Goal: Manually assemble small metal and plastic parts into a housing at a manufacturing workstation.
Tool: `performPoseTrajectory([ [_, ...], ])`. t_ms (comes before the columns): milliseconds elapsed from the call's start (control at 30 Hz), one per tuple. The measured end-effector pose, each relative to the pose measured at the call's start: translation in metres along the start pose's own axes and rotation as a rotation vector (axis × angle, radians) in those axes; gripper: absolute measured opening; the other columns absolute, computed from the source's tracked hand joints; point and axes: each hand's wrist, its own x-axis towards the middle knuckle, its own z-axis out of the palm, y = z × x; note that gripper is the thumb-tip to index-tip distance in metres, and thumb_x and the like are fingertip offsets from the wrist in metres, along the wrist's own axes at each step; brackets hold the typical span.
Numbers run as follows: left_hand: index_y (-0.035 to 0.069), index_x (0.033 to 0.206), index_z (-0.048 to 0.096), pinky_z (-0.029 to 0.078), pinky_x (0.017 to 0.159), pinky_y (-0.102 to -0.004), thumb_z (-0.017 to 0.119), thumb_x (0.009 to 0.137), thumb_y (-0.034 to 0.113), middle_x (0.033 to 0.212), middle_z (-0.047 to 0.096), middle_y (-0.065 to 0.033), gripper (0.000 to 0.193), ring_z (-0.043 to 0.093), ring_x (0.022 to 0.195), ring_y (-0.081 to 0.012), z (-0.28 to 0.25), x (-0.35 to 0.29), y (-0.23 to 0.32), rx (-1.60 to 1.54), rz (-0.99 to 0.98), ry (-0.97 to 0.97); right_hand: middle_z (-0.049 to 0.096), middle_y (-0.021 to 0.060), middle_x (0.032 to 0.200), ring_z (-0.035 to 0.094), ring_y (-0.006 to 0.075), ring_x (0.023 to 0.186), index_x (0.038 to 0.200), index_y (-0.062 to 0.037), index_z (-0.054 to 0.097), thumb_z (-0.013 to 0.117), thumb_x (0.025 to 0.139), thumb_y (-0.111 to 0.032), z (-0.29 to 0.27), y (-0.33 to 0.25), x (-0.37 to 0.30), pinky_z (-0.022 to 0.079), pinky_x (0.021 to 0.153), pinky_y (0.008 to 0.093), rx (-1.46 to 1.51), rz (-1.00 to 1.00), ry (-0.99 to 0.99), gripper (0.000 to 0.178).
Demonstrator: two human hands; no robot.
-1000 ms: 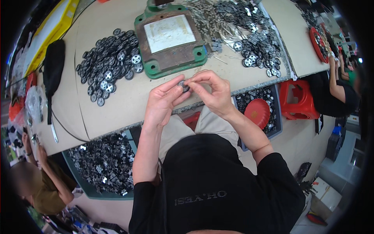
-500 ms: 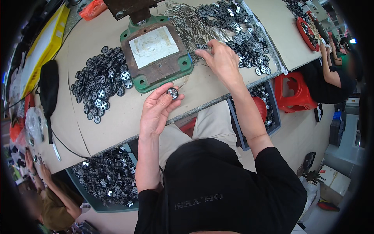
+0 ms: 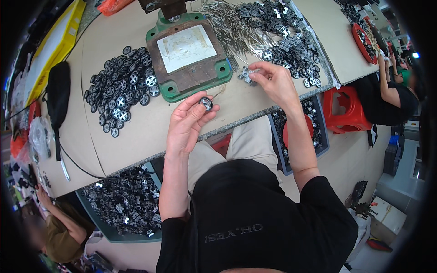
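My left hand (image 3: pixel 187 119) pinches a small black toy wheel (image 3: pixel 206 103) with silver spokes, between thumb and fingers just off the table's front edge. A thin metal rod (image 3: pixel 218 95) sticks out from the wheel toward the upper right. Over the table to the right, my right hand (image 3: pixel 276 84) has thumb and fingertips closed on a small grey plastic part (image 3: pixel 247 75). Behind the left hand stands a green and brown press base (image 3: pixel 191 82) with a white plate on top. A heap of similar wheels (image 3: pixel 123 91) lies left of the base.
Thin metal rods (image 3: pixel 227 29) lie behind the right hand, beside a heap of dark plastic parts (image 3: pixel 268 16) and more wheels (image 3: pixel 300 63). Bins of parts (image 3: pixel 120 204) (image 3: pixel 322 132) stand below the table. A red stool (image 3: pixel 343 111) is at right. Co-workers sit at both sides.
My right hand has drawn back toward me and to the right from beside the rods, with the grey part at its fingertips. The left hand keeps its hold on the wheel.
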Motion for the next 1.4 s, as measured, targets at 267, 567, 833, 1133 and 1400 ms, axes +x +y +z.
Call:
performPoseTrajectory([
  [267, -0.003, 0.114, 0.052, 0.054, 0.079, -0.0305, 0.054, 0.086, 0.003, 0.105, 0.059, -0.0158, 0.029, 0.062, 0.092, -0.0268, 0.001, 0.001, -0.001, 0.035, 0.004, -0.001, 0.06, 0.0145, 0.093, 0.059, 0.0279, 0.075, 0.093, 0.0013, 0.065, 0.066, 0.074, -0.014, 0.0, -0.007, -0.019, 0.047, 0.067, 0.0332, -0.429, -0.351, -0.018, 0.024],
  [567, -0.003, 0.112, 0.054, 0.053, 0.077, -0.0299, 0.057, 0.084, 0.003, 0.101, 0.061, -0.0134, 0.028, 0.063, 0.088, -0.0241, 0.006, -0.001, -0.004, 0.098, 0.015, 0.021, 0.06, 0.0044, 0.066, 0.054, 0.0104, 0.054, 0.092, 0.002, 0.065, 0.061, 0.084, -0.016, 0.004, -0.017, -0.028, 0.044, 0.052, 0.0214, 0.54, 0.056, -0.203, 0.02],
  [833, -0.003, 0.112, 0.054, 0.053, 0.077, -0.0295, 0.058, 0.083, 0.002, 0.099, 0.062, -0.0116, 0.029, 0.063, 0.087, -0.0225, 0.006, -0.002, -0.004, 0.125, 0.01, 0.023, 0.059, 0.0033, 0.067, 0.053, 0.0068, 0.057, 0.096, 0.0033, 0.064, 0.059, 0.087, -0.015, 0.016, -0.022, -0.031, 0.044, 0.051, 0.0197, 0.748, 0.032, -0.241, 0.021],
  [1133, -0.003, 0.111, 0.054, 0.053, 0.077, -0.0295, 0.058, 0.083, 0.002, 0.098, 0.062, -0.0114, 0.028, 0.063, 0.087, -0.0227, 0.007, -0.001, -0.004, 0.125, 0.016, 0.032, 0.06, 0.004, 0.07, 0.054, 0.0068, 0.059, 0.097, 0.0047, 0.063, 0.058, 0.087, -0.014, 0.019, -0.022, -0.03, 0.046, 0.052, 0.0205, 0.775, 0.024, -0.222, 0.022],
  [1400, -0.003, 0.109, 0.054, 0.053, 0.077, -0.0297, 0.058, 0.083, 0.002, 0.096, 0.062, -0.0123, 0.026, 0.063, 0.086, -0.0229, 0.01, -0.001, -0.004, 0.112, 0.027, 0.065, 0.061, 0.0045, 0.073, 0.054, 0.0067, 0.06, 0.097, 0.0046, 0.063, 0.06, 0.085, -0.013, 0.023, -0.023, -0.032, 0.046, 0.053, 0.02, 0.721, -0.012, -0.18, 0.021],
])
